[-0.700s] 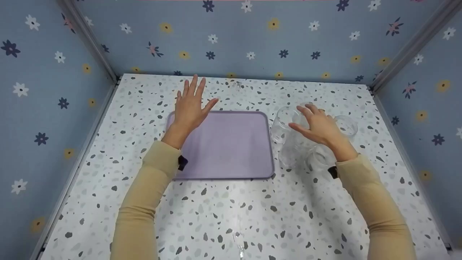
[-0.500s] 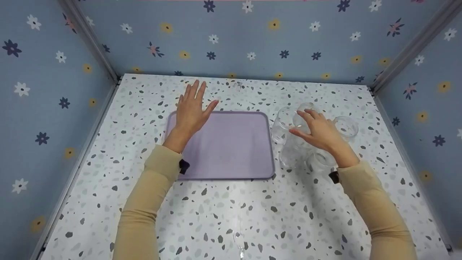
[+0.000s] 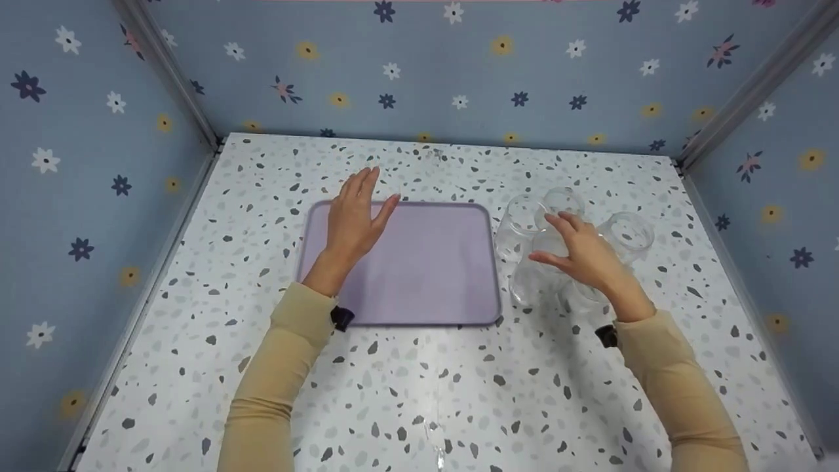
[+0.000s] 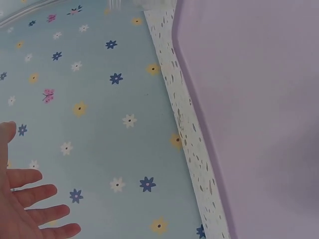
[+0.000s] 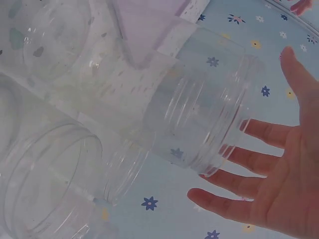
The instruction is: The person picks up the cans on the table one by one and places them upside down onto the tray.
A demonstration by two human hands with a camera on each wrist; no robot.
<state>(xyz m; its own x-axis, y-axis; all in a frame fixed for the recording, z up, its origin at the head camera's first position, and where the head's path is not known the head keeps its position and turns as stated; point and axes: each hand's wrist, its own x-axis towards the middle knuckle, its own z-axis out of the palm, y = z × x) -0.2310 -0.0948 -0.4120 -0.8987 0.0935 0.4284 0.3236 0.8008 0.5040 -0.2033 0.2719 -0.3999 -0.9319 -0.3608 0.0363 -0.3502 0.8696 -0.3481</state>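
Observation:
Above the left part of a lavender tray (image 3: 426,262), my left hand (image 3: 354,223) hovers with its fingers extended, holding nothing. My right hand (image 3: 585,255) is over a cluster of several clear, wide-mouthed jars to the right of the tray, its thumb spread from its bent fingers. One jar (image 3: 513,239) stands by the tray's right edge and another jar (image 3: 626,233) is on the far right of the cluster. In the right wrist view, a threaded jar rim (image 5: 229,114) appears close to my fingertips; whether they touch it I cannot tell. The hand partly hides the middle jars.
The white speckled tabletop (image 3: 393,393) extends around the tray and jars. Blue flowered panels enclose it, with a back wall (image 3: 419,72), a left wall (image 3: 59,216) and a right wall (image 3: 786,190).
Both hands have moved nearer to the person, lower in the head view. The left hand's fingers have drawn closer together. The tray and jars stay where they were.

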